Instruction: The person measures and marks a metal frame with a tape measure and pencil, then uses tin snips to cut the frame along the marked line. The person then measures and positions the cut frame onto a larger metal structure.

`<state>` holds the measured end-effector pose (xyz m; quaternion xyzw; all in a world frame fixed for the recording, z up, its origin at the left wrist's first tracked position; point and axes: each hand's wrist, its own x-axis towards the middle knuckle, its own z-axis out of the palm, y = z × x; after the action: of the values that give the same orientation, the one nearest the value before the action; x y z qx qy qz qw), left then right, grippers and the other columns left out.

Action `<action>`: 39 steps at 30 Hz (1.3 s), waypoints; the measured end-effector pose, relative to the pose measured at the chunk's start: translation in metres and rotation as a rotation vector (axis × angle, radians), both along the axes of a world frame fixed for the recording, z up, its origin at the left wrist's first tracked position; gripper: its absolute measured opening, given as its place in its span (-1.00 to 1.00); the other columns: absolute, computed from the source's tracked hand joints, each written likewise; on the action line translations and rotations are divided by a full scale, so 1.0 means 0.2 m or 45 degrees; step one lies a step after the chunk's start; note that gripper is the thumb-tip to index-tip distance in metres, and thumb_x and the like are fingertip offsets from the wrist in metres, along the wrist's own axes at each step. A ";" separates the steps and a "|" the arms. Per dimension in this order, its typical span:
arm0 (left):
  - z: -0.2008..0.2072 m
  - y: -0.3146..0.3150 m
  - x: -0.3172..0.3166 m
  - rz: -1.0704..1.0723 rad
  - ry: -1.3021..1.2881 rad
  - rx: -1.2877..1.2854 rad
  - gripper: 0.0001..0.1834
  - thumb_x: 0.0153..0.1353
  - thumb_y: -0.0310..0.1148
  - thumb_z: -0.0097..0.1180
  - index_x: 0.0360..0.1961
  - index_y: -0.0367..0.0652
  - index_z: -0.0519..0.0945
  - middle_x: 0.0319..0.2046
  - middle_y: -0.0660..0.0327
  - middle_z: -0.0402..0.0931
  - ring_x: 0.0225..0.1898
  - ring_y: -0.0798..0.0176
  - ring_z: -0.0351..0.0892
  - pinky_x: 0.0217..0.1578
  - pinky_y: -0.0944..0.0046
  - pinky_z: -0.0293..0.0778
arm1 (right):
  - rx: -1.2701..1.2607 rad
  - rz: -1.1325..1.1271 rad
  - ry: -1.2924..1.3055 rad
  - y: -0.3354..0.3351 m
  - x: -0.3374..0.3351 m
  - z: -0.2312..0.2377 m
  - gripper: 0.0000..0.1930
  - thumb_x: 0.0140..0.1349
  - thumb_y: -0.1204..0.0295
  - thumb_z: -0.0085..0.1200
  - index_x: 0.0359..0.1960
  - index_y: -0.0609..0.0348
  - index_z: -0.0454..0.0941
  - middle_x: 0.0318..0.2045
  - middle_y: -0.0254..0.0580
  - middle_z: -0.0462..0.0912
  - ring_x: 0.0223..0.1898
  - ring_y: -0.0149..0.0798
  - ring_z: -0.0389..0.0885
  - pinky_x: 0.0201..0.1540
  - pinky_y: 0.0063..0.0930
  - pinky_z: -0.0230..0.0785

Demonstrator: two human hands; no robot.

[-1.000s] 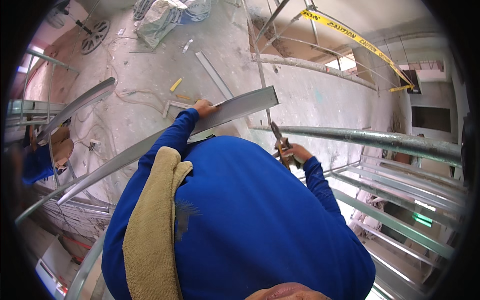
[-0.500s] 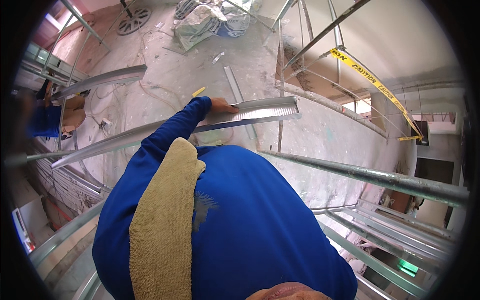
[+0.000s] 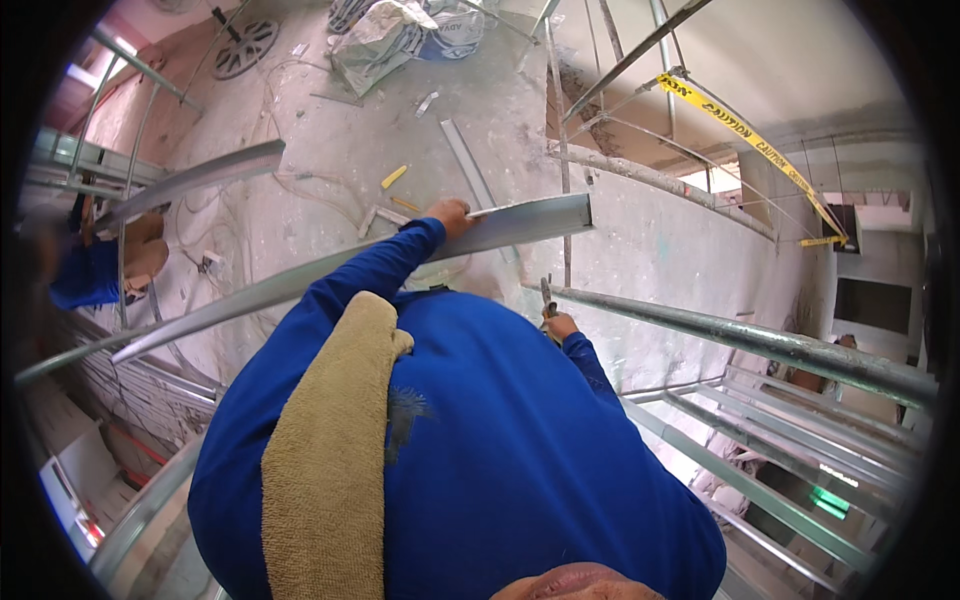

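Observation:
My left hand is closed around the upper edge of a long metal channel, close to its right end. The channel slants across in front of my body, and its other end reaches down to the far left. At my right front, my right hand grips what looks like a pair of snips, its narrow jaws pointing up. The snips are apart from the channel, below its right end.
A scaffold pipe runs across at right, with more rails below it. Yellow caution tape hangs beyond. On the floor lie a metal strip, a yellow object and sacks. A co-worker crouches at left by another channel.
My right hand has come into view with the snips. The channel has tilted, so its ribbed inner side no longer shows, and my left hand has shifted slightly right on it.

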<state>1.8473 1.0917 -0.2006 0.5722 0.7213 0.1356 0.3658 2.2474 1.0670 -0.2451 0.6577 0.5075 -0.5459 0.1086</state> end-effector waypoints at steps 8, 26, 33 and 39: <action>-0.31 0.14 0.23 -0.034 -0.089 -0.108 -0.33 0.25 0.26 -0.03 -0.26 -0.23 0.69 -0.21 -0.15 0.62 -0.10 -0.20 0.60 -0.01 -0.04 0.47 | -0.043 -0.549 0.106 -0.18 -0.01 0.10 -0.75 0.02 0.52 0.15 -0.24 0.31 0.47 -0.48 -0.02 0.61 -0.60 -0.14 0.63 -0.52 -0.26 0.49; -0.82 0.78 0.70 -0.051 0.028 -0.735 -0.23 -0.01 0.12 0.36 0.18 -0.05 0.49 0.08 0.04 0.55 0.15 -0.11 0.49 0.15 -0.14 0.36 | 0.019 0.118 -0.164 -0.03 0.32 0.18 -0.69 0.02 0.39 0.08 -0.20 0.30 0.46 -0.32 0.23 0.62 -0.20 0.24 0.60 -0.14 -0.03 0.41; -0.74 0.54 0.66 0.177 0.317 -0.706 0.20 -0.20 0.01 0.51 0.45 0.06 0.07 0.35 0.04 0.19 0.35 -0.21 0.18 0.28 -0.24 0.11 | -0.034 0.233 -0.189 0.07 0.23 0.21 -0.65 0.00 0.38 0.06 -0.15 0.26 0.48 -0.25 0.25 0.62 -0.13 0.26 0.59 -0.06 -0.03 0.42; -0.71 -0.08 0.36 0.370 0.356 -0.608 -0.05 0.00 -0.06 0.32 0.40 0.02 0.15 0.32 0.01 0.22 0.29 -0.13 0.30 0.24 -0.15 0.22 | 0.015 0.431 -0.237 0.18 0.06 0.16 -0.57 0.01 0.29 0.13 -0.12 0.33 0.45 -0.18 0.35 0.61 -0.07 0.29 0.58 -0.01 -0.03 0.42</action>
<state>1.9197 1.0751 -0.3429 0.3741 0.8504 -0.0669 0.3638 2.2595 1.1023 -0.2136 0.6114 0.6017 -0.4537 0.2416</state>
